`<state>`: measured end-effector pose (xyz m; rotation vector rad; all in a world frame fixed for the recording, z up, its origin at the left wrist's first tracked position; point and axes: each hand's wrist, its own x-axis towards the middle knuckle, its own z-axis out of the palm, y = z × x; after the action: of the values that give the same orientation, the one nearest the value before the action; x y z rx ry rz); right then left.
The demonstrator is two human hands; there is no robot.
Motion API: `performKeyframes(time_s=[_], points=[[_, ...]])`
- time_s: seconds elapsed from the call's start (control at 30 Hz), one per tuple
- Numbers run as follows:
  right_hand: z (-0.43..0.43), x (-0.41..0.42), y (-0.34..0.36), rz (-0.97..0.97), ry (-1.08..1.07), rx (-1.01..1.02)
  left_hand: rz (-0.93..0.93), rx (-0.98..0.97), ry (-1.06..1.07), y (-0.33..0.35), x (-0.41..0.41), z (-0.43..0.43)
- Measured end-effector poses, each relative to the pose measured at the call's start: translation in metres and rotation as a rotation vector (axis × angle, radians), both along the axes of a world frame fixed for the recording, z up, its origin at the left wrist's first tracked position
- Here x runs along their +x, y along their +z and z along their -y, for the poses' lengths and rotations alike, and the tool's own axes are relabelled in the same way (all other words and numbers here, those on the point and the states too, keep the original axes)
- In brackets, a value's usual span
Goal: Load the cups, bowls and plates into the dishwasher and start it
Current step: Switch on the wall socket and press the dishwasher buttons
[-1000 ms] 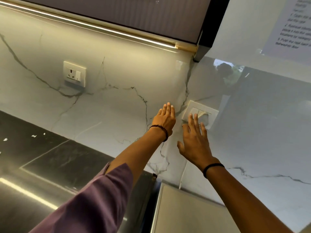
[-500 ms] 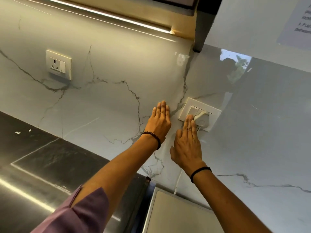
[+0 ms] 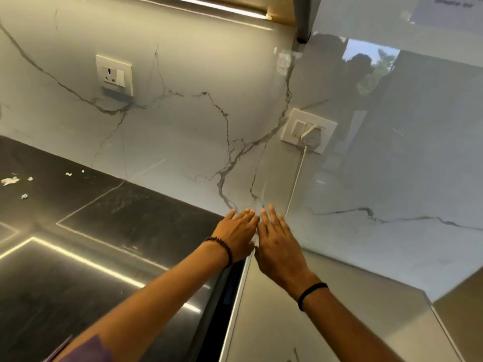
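Note:
My left hand (image 3: 236,232) and my right hand (image 3: 278,244) hover side by side, fingers straight, low in front of the marble wall, holding nothing. Above and right of them is a white wall socket (image 3: 308,130) with a white plug (image 3: 311,138) in it; its white cable (image 3: 295,184) runs down the wall behind my right hand. A small red mark shows on the socket's switch. The flat steel-grey top (image 3: 326,309) under my right forearm looks like the dishwasher's top. No cups, bowls or plates are in view.
A dark stone counter (image 3: 78,231) lies to the left with white scraps (image 3: 10,181) on it. A second socket (image 3: 114,75) sits higher on the wall at left. A light strip (image 3: 209,6) runs under the cabinet. A printed sheet (image 3: 449,3) hangs top right.
Both hands have come down from the plugged socket to the foot of the wall. The right fingers have left the switch, and the view has tilted downward.

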<state>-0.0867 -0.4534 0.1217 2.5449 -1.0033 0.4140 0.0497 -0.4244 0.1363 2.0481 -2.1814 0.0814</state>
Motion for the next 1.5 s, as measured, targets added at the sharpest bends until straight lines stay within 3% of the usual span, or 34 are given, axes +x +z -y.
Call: performKeyframes(time_s=[0.4,0.73,0.8,0.97,1.07,1.17,1.33,1.5], points=[[-0.213,-0.094,-0.127,0.092,-0.036,0.288,-0.211,0.174,-0.160,-0.116,-0.070,-0.208],[-0.367,-0.144,-0.164,0.166,-0.084,0.368,-0.294,0.180,-0.284,-0.179,-0.107,-0.356],[-0.399,-0.147,-0.172,0.152,-0.139,0.379,-0.213,0.209,-0.303,-0.184,-0.109,-0.371],[-0.437,-0.153,-0.188,0.173,-0.247,0.398,-0.003,0.295,-0.328,-0.178,-0.114,-0.381],[-0.440,-0.147,-0.197,0.225,-0.277,0.481,0.145,0.272,-0.380,-0.181,-0.109,-0.376],[-0.439,-0.144,-0.210,0.276,-0.275,0.430,0.259,0.235,-0.434,-0.189,-0.105,-0.363],[-0.438,-0.143,-0.227,0.467,-0.236,0.368,0.175,0.207,-0.624,-0.191,-0.098,-0.327],[-0.468,-0.124,-0.265,0.726,-0.323,0.345,0.115,0.013,-0.685,-0.206,-0.091,-0.318]])
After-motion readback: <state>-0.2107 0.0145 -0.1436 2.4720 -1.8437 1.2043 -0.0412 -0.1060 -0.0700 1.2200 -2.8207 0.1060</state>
